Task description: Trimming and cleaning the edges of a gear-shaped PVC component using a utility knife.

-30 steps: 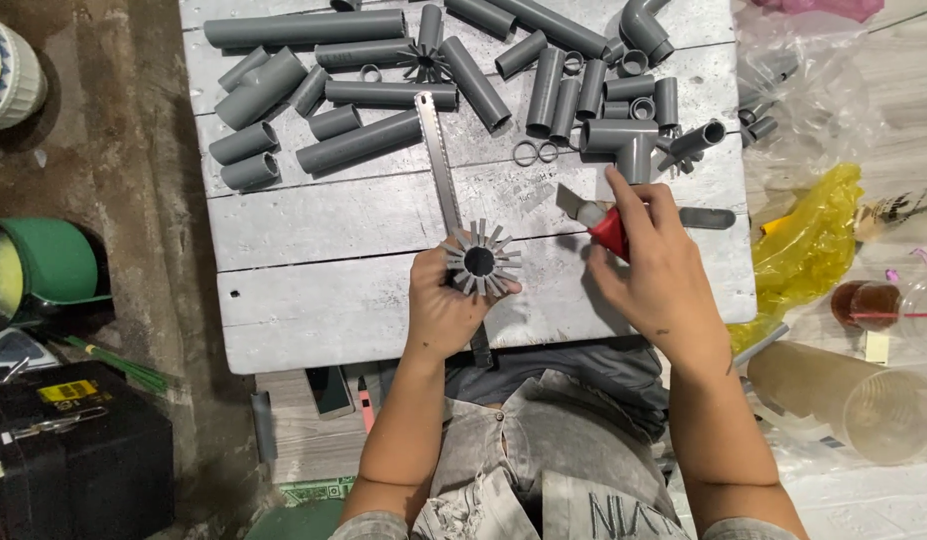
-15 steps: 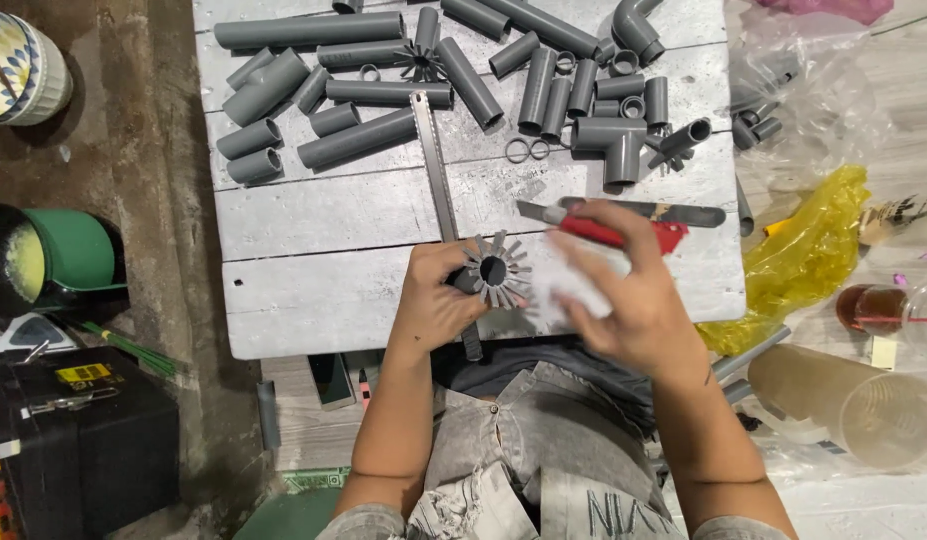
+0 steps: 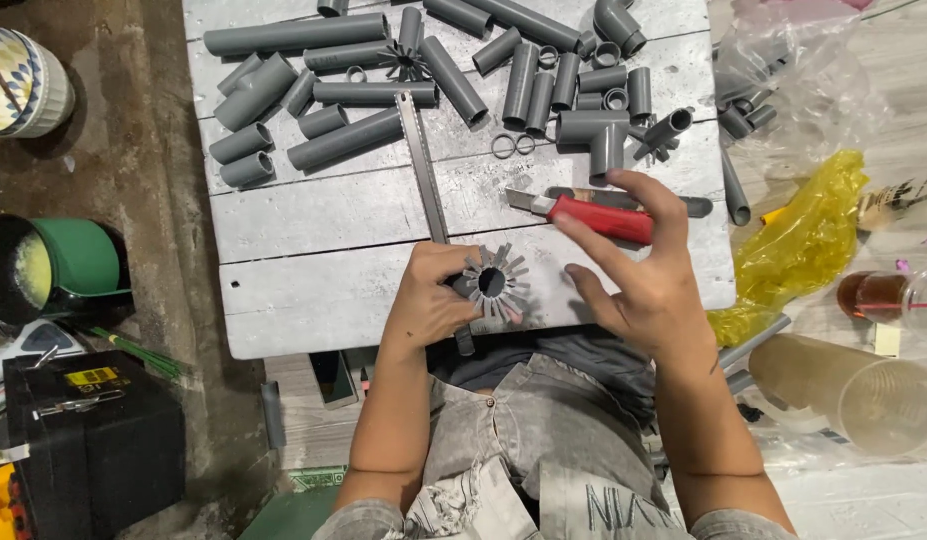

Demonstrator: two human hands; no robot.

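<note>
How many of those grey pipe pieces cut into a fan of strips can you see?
2. One fanned pipe piece is held by the left hand at the table's near edge. A second fanned piece lies among the plain pipes at the far side. Others may be hidden there.

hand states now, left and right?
Left hand: closed on the flared grey pipe piece.
Right hand: open, fingers spread, holding nothing, above the red utility knife.

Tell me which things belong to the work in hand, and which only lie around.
In the work: left hand gripping the fringed pipe piece; right hand, open, beside the red utility knife.

Lying around: cut grey pipes, metal ruler, yellow bag, green bucket.
</note>
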